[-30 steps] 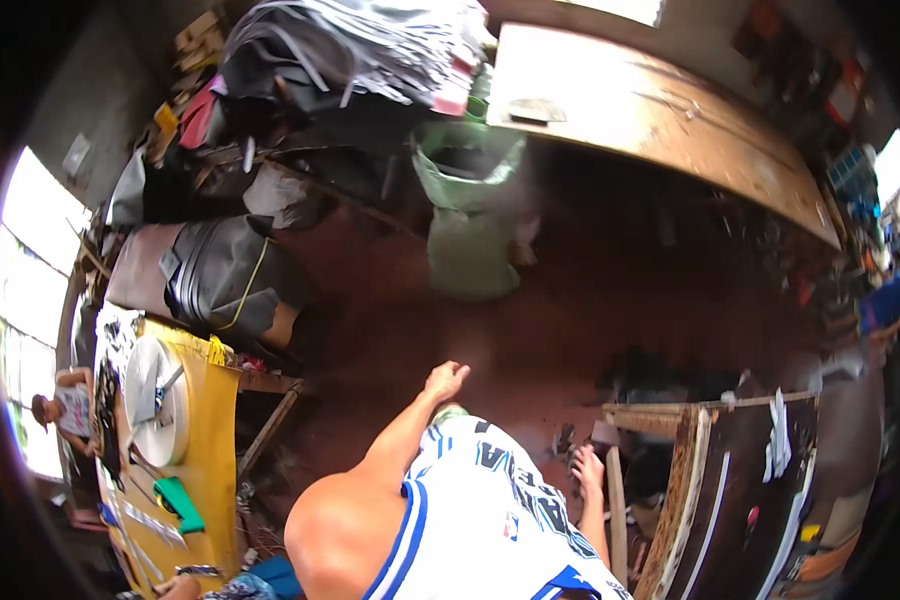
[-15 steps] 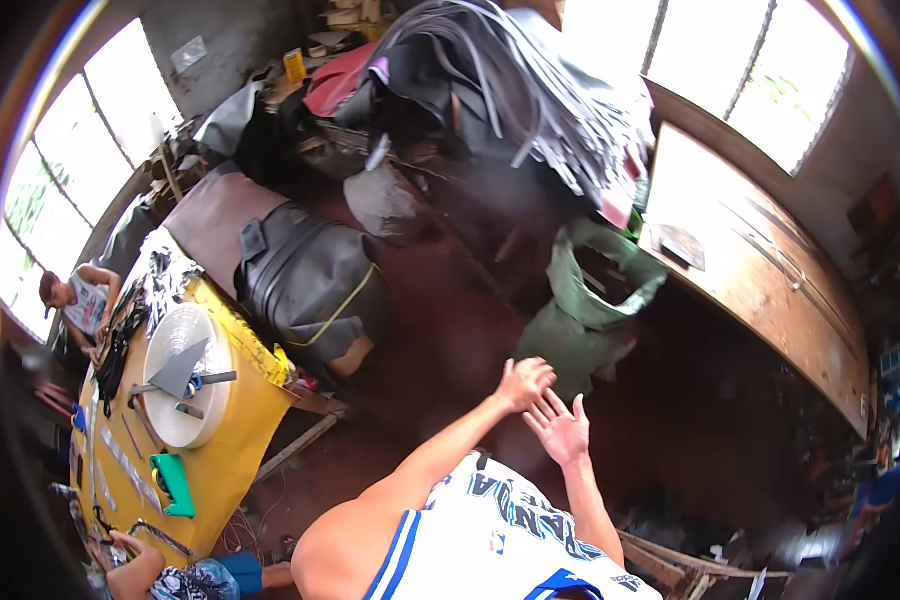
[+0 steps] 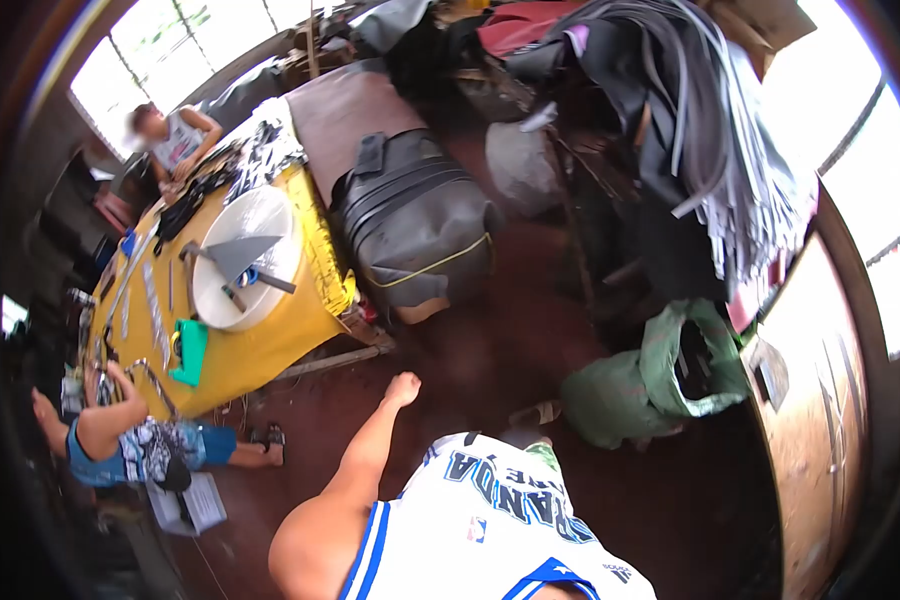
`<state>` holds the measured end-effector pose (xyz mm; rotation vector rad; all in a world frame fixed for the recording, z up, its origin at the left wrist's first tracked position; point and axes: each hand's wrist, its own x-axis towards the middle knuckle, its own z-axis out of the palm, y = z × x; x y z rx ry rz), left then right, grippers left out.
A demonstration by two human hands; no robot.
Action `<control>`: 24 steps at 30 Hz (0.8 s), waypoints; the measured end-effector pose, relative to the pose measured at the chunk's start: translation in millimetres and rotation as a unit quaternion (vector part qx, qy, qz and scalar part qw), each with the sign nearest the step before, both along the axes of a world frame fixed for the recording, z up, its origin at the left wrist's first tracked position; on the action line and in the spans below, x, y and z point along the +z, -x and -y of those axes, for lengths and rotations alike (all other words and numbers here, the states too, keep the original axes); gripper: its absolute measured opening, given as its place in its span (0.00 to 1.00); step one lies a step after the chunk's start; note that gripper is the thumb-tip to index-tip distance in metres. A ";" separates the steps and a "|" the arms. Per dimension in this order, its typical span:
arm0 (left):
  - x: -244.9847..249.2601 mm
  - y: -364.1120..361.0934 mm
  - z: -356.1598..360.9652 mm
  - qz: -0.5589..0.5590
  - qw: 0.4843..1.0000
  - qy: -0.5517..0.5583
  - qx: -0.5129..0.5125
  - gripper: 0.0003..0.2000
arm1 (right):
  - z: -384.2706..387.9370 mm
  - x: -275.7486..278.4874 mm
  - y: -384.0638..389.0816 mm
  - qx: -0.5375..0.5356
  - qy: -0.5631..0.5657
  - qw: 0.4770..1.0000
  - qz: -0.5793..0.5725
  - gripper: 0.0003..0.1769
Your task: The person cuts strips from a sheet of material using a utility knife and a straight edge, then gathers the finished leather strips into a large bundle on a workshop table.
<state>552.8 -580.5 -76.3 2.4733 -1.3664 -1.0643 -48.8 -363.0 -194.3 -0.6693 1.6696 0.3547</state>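
My left hand point(image 3: 403, 388) is held out over the dark red floor, its fingers curled closed with nothing visible in them. It touches nothing. Nearest to it are the yellow-covered table point(image 3: 270, 365) on the left and a large dark grey roll of sheet material point(image 3: 430, 235) beyond. My right hand is out of sight. Right of my left hand, a green sack point(image 3: 620, 400) with a wide open mouth stands on the floor.
On the yellow table are a white round tub point(image 3: 210, 300) with tools and a green tape dispenser point(image 3: 188, 352). Two people point(image 3: 185, 140) are at that table. A wooden table point(image 3: 820, 400) stands right. Grey strips point(image 3: 710, 120) hang in a heap at the back.
My view has turned left. My hands were together in front of me, fingers extended. Now my left hand is apart and closed, and my right hand has left the view.
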 end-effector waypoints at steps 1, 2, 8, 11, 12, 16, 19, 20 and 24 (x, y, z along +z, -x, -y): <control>-17.9 -5.3 -30.7 0.037 0.999 -0.022 -0.010 0.14 | 18.8 -0.4 2.5 0.029 0.064 0.997 0.025 0.20; -29.1 -4.0 -58.6 0.078 0.994 -0.070 -0.023 0.16 | 38.2 1.4 5.8 0.051 0.128 0.989 0.048 0.19; 46.7 78.4 -58.4 -0.066 0.940 -0.327 -0.066 0.22 | 224.0 77.0 -6.4 0.147 0.326 0.933 0.031 0.14; -33.6 97.0 -9.8 -0.086 0.962 -0.231 -0.115 0.19 | 369.2 127.9 -14.3 -0.075 0.436 0.896 0.031 0.15; -12.2 112.1 24.5 -0.115 0.972 -0.176 -0.103 0.17 | 416.2 157.5 -13.5 -0.038 0.452 0.891 0.027 0.11; 50.0 148.0 162.4 -0.076 0.982 0.007 -0.173 0.15 | 551.4 220.5 -20.3 -0.007 0.572 0.816 0.076 0.19; 110.8 148.4 274.9 -0.115 0.971 0.132 -0.164 0.15 | 621.2 279.4 -29.6 -0.007 0.586 0.786 0.195 0.16; 130.6 142.7 311.7 -0.114 0.963 0.187 -0.158 0.14 | 641.4 301.2 -28.5 0.004 0.584 0.782 0.219 0.15; 225.9 109.7 457.1 -0.114 0.919 0.356 -0.125 0.14 | 735.8 386.9 -9.8 0.097 0.697 0.706 0.082 0.09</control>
